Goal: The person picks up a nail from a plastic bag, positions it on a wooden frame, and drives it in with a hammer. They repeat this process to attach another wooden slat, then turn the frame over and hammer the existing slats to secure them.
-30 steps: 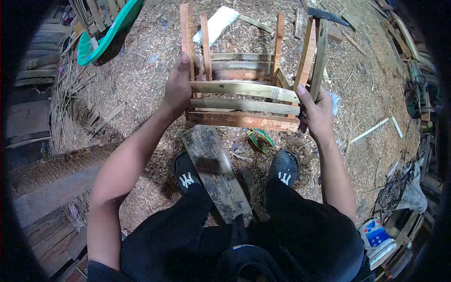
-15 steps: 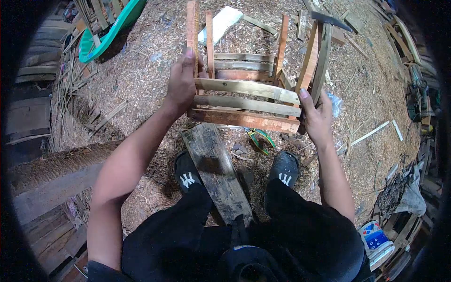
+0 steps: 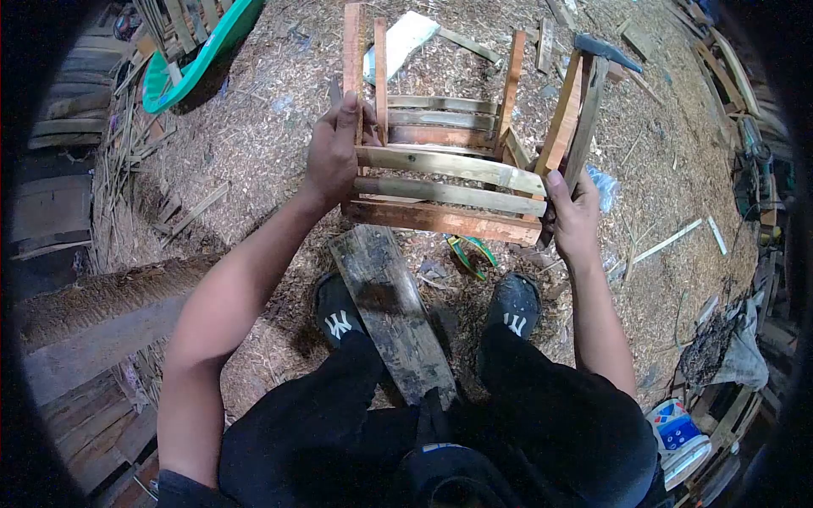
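A small slatted wooden frame [image 3: 449,159] with upright corner posts is held up in front of me, above the ground. My left hand [image 3: 332,157] is closed around its left post, thumb on the near side. At the other end, my right hand [image 3: 574,212] grips the right corner of the frame. A hammer [image 3: 588,114] is in that same hand, its handle alongside the right post and its dark head at the top. The fingers behind the wood are partly hidden. Below the frame, a worn plank [image 3: 394,317] lies between my feet.
Green-and-yellow handled pliers [image 3: 470,256] lie on the chip-strewn ground near my right shoe. A green tub [image 3: 199,63] holding wood pieces stands at upper left. A thick beam [image 3: 110,313] is at left. Sticks and a blue-white container [image 3: 677,436] are on the right.
The frame, both hands and the hammer have shifted slightly to the right and a little down. The hammer's head has turned somewhat. Both hands keep their hold.
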Demonstrator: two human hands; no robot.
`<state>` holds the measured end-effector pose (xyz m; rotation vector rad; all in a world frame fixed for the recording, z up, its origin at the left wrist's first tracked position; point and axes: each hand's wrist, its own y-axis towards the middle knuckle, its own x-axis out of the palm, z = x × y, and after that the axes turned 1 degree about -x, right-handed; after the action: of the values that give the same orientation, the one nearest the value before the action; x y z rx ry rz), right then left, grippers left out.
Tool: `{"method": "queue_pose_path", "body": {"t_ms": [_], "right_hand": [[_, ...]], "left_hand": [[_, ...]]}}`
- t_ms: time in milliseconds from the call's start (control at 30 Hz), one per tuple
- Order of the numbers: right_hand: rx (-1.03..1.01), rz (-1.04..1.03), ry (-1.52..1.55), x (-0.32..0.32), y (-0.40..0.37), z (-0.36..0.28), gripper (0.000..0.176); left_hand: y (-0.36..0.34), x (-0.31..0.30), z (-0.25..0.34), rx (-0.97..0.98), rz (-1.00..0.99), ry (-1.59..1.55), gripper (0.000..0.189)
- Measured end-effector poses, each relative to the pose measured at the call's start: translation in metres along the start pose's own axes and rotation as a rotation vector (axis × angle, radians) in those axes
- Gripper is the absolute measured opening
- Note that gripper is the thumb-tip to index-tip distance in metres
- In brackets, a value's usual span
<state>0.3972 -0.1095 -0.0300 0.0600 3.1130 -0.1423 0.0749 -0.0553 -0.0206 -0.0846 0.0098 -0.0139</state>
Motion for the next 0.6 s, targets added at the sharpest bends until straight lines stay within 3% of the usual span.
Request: {"method": "queue_pose_path", "body": {"t_ms": [467, 600], "right_hand": [[0.065, -0.025, -0.001, -0.001, 0.002, -0.008, 0.043], [-0.051, -0.114, 0.01, 0.0, -0.001, -0.006, 0.051]], "left_hand": [[0.006, -0.005, -0.01, 0.025, -0.002, 0.009, 0.052], [0.007, -0.011, -0.009, 0.029, -0.006, 0.02, 0.054]]}}
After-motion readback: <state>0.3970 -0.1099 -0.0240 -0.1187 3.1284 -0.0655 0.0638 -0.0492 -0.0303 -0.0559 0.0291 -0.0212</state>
